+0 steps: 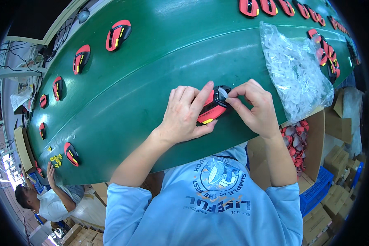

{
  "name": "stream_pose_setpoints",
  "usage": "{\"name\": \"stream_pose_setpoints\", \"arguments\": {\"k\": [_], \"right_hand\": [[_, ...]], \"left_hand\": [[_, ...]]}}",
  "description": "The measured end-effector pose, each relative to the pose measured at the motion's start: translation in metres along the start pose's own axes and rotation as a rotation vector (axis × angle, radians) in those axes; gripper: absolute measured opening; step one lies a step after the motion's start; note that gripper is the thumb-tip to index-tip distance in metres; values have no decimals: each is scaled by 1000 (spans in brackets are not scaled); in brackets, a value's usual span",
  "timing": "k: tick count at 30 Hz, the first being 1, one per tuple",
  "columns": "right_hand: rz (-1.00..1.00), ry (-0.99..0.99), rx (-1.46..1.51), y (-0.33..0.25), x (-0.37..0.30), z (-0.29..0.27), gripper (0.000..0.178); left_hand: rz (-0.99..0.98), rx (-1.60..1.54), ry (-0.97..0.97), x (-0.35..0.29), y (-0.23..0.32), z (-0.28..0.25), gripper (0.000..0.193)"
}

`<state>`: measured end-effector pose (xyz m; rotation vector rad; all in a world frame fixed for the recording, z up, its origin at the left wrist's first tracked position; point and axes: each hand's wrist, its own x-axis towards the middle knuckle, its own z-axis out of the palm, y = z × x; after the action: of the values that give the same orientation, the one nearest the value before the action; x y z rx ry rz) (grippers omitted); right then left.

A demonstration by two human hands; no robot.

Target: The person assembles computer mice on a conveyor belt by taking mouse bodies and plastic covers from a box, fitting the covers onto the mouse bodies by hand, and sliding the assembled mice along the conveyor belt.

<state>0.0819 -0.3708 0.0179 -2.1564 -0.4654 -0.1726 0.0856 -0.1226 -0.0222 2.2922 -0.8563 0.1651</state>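
Observation:
A red and black computer mouse shell (pixel 212 110) with a yellow side button rests on the green table in front of me. Wrapped round its left side, my left hand (pixel 184 110) grips it with the thumb near the yellow button. At the shell's black far end, my right hand (pixel 254 104) pinches a small clear plastic piece (pixel 223 92) between thumb and finger. Part of that piece is hidden by the fingertips. To the right lies a clear plastic bag (pixel 293 69) full of small translucent pieces.
More mouse shells (pixel 118 35) stand spaced along the green table (pixel 160 53), with a cluster (pixel 327 53) beyond the bag. Small yellow parts (pixel 56 159) lie near a co-worker (pixel 55 203) at far left. A cardboard box (pixel 315 143) of red parts and a blue crate (pixel 317 192) sit at right.

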Motion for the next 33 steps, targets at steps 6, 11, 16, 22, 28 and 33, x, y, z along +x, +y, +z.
{"name": "stream_pose_setpoints", "arguments": {"k": [6,11,16,22,28,33], "right_hand": [[-101,-37,-30,9,-4,13,14],[-145,40,-183,12,-21,11,27],[-18,-173,-272,14,-54,3,45],[-98,-38,-119,11,-55,4,47],[616,1010,-191,108,-209,-81,21],[739,279,-1053,241,-366,-112,35]], "left_hand": [[83,120,-20,5,4,-3,82],[76,116,-8,10,6,3,75],[183,181,-54,18,9,4,73],[223,204,-12,17,-1,5,71],[133,214,-79,6,0,-5,74],[169,186,-96,17,-3,9,74]]}}
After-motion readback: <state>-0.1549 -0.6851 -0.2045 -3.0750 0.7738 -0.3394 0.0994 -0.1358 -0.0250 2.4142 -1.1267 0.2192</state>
